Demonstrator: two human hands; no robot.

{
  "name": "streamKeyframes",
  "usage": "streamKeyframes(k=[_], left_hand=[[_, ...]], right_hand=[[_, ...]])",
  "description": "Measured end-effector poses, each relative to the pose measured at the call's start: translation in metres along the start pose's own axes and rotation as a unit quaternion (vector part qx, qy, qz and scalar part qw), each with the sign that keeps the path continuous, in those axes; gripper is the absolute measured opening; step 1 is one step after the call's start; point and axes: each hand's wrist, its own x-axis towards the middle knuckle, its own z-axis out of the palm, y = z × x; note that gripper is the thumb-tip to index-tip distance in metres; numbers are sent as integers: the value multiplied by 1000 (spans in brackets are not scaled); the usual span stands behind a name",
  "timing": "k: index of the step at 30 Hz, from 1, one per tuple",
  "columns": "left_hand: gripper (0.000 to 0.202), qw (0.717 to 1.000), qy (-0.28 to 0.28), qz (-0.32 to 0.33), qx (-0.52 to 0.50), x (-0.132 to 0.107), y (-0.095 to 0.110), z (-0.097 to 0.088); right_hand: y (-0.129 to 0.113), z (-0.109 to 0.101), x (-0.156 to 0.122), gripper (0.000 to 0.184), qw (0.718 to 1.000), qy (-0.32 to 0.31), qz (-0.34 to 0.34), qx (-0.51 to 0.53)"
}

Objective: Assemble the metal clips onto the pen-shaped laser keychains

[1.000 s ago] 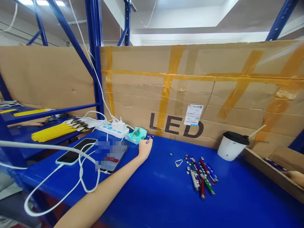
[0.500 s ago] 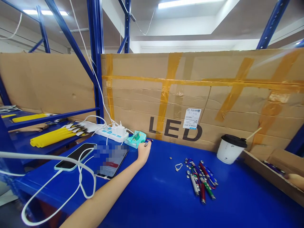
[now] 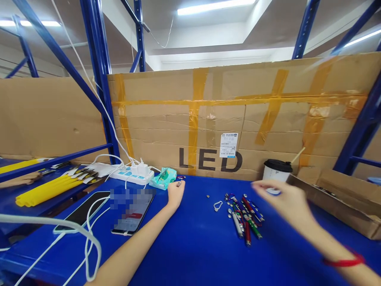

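Note:
My left hand (image 3: pixel 175 195) is closed in a fist at the back of the blue table. A small silver-ended object (image 3: pixel 178 184) shows at its top; the rest is hidden in the fingers. Just past it lies a small red and blue piece (image 3: pixel 181 177), beside a turquoise soft pack (image 3: pixel 163 178). My right hand (image 3: pixel 284 200), blurred by motion, hangs in front of the white cup (image 3: pixel 275 174); whether it holds anything is unclear. Between the hands lies a pile of small coloured metal tubes (image 3: pixel 247 222) with clips, like keychain torches. A silver carabiner (image 3: pixel 218 205) lies left of it.
Two phones, one pale-edged (image 3: pixel 81 210) and one dark (image 3: pixel 135 214), lie left with white cables (image 3: pixel 93 254). A power strip (image 3: pixel 131 174) stands behind them. An open cardboard box (image 3: pixel 342 198) is at right. Yellow bundles (image 3: pixel 50 188) and another person's hand (image 3: pixel 28 178) are at far left.
My right hand has come out of the cardboard box and moved left, towards the pile. My left hand stays by the turquoise pack. The view has turned to the right.

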Motion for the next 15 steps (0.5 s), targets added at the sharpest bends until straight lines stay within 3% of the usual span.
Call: streamKeyframes(k=[3,5,9,12,15], left_hand=[[35,996,57,-65,-30,3,1,-6],[35,994,66,-83,-34,3,0,-8],[36,998,22,-55,-22,3,-4,-5],[35,998,-35,-23,48,2,-5,-2],[31,986,-78,-8,147,0,-2,-1]], right_hand=[[-47,61,-21,12,964,-241,-64,95],[-68,85,-32,12,940,-321,-82,83],[-83,106,-18,11,929,-337,-153,-21],[-84,126,17,18,936,-318,-140,-55],[-86,161,52,24,939,-284,-169,-93]])
